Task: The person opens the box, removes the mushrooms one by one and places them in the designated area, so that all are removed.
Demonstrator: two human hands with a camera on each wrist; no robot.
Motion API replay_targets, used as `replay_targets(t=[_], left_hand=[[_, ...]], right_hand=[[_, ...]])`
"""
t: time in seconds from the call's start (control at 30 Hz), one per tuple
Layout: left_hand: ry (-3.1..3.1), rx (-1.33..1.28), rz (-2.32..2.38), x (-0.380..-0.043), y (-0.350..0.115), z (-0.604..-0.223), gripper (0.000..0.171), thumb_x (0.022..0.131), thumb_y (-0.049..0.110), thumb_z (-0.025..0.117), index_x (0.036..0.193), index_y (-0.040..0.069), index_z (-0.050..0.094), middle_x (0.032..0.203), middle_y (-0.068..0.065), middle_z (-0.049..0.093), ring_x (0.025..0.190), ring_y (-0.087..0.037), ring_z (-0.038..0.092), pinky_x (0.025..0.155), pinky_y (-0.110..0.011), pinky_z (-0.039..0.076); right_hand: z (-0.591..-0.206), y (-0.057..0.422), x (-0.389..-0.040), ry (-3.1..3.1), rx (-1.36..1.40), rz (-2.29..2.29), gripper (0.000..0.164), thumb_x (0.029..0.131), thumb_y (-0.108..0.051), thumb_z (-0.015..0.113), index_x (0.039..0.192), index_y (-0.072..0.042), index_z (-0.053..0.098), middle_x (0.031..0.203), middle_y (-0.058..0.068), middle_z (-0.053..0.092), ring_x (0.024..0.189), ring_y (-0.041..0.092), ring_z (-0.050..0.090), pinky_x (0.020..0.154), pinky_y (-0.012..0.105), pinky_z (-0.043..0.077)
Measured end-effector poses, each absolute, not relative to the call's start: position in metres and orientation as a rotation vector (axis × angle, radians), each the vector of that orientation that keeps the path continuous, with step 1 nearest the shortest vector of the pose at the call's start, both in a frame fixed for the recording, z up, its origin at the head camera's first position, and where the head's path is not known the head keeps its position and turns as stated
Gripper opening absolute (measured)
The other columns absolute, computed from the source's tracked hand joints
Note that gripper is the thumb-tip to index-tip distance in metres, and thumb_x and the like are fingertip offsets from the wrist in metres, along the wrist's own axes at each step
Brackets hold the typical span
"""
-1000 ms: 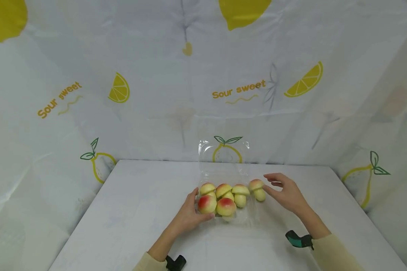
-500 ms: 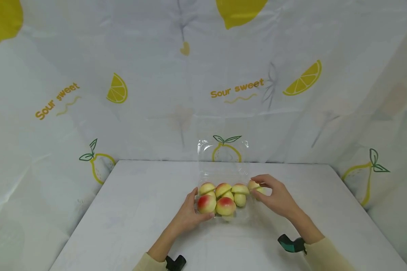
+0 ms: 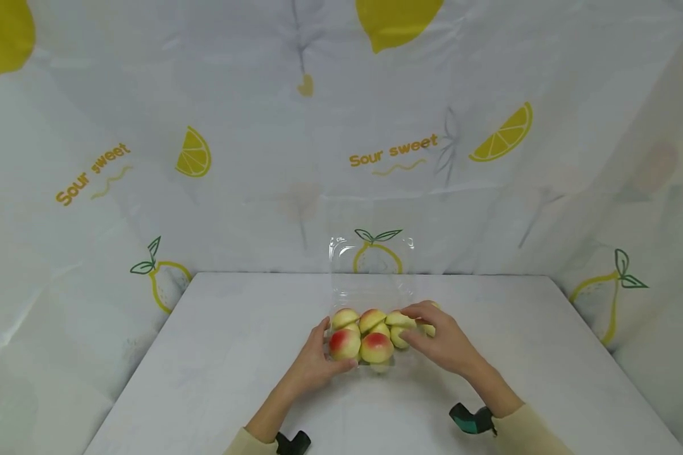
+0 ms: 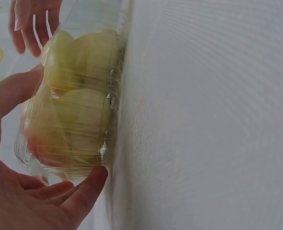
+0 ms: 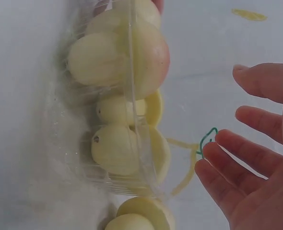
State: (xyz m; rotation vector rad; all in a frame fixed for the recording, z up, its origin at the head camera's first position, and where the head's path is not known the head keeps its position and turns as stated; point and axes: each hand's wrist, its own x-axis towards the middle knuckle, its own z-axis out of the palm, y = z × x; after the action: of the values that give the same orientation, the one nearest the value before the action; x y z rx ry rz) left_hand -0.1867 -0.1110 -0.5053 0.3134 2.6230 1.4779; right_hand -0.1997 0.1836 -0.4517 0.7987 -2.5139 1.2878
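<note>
A clear plastic clamshell box (image 5: 144,143) stands on the table with its lid (image 3: 347,287) raised at the back. Several mushroom-shaped pieces fill it, with yellow stems and caps blushed red, such as the front-left one (image 3: 344,344). My left hand (image 3: 313,366) grips the box's left side, thumb at the front corner. Over the right end of the box hovers my right hand (image 3: 446,341), fingers apart and holding nothing; the right wrist view shows a gap between it and the pieces. Just outside the right wall lies another mushroom piece (image 5: 146,215), partly hidden by that hand in the head view.
The white table (image 3: 239,335) extends around the box on both sides and in front. Close behind its far edge hangs a white curtain (image 3: 262,208) printed with lemons and words. A dark device (image 3: 471,419) sits on the right wrist.
My right hand has moved left, from beside the outside mushroom piece, across it, to above the box's right end. That piece stays in place; the left hand keeps its grip.
</note>
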Motion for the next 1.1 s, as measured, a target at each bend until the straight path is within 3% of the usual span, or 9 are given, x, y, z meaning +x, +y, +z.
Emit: replay_targets(t=[0.27, 0.5, 0.67, 0.83, 1.1], left_hand=[[2.614, 0.275, 1.486, -0.186, -0.112, -0.504, 0.110, 0.081, 0.047, 0.084, 0.159, 0.001, 0.021, 0.158, -0.022, 0.033, 0.137, -0.044, 0.045, 0.105, -0.060, 0.043], [2.606, 0.285, 1.499, -0.186, -0.112, -0.506, 0.110, 0.081, 0.048, 0.083, 0.159, 0.002, 0.021, 0.158, -0.022, 0.033, 0.137, -0.045, 0.043, 0.105, -0.060, 0.043], [2.597, 0.304, 1.517, -0.187, -0.112, -0.506, 0.110, 0.080, 0.047, 0.084, 0.159, 0.000, 0.022, 0.158, -0.023, 0.033, 0.137, -0.045, 0.043, 0.105, -0.061, 0.043], [2.586, 0.297, 1.525, -0.187, -0.111, -0.506, 0.111, 0.080, 0.047, 0.084, 0.159, 0.001, 0.021, 0.158, -0.022, 0.033, 0.138, -0.044, 0.043, 0.105, -0.061, 0.043], [2.598, 0.301, 1.510, -0.186, -0.110, -0.504, 0.111, 0.080, 0.047, 0.084, 0.159, 0.001, 0.022, 0.157, -0.023, 0.033, 0.138, -0.045, 0.043, 0.105, -0.062, 0.042]], right_hand=[[-0.460, 0.168, -0.197, -2.589, 0.806, 1.325, 0.038, 0.089, -0.012, 0.079, 0.124, -0.004, 0.067, 0.128, 0.009, 0.066, 0.117, 0.031, 0.062, 0.095, 0.049, 0.054], [-0.468, 0.161, -0.198, -2.626, 0.857, 1.394, 0.045, 0.092, -0.026, 0.078, 0.125, 0.001, 0.066, 0.126, 0.017, 0.064, 0.112, 0.039, 0.062, 0.093, 0.054, 0.053], [-0.471, 0.157, -0.197, -2.657, 0.887, 1.390, 0.046, 0.093, -0.031, 0.076, 0.126, 0.000, 0.065, 0.124, 0.012, 0.065, 0.112, 0.036, 0.062, 0.093, 0.055, 0.054], [-0.474, 0.154, -0.198, -2.626, 0.944, 1.393, 0.043, 0.092, -0.025, 0.077, 0.125, 0.002, 0.065, 0.121, 0.011, 0.067, 0.109, 0.034, 0.064, 0.091, 0.053, 0.054], [-0.477, 0.150, -0.202, -2.701, 0.959, 1.312, 0.046, 0.089, -0.026, 0.080, 0.124, 0.000, 0.066, 0.118, 0.006, 0.067, 0.106, 0.024, 0.065, 0.092, 0.041, 0.056]])
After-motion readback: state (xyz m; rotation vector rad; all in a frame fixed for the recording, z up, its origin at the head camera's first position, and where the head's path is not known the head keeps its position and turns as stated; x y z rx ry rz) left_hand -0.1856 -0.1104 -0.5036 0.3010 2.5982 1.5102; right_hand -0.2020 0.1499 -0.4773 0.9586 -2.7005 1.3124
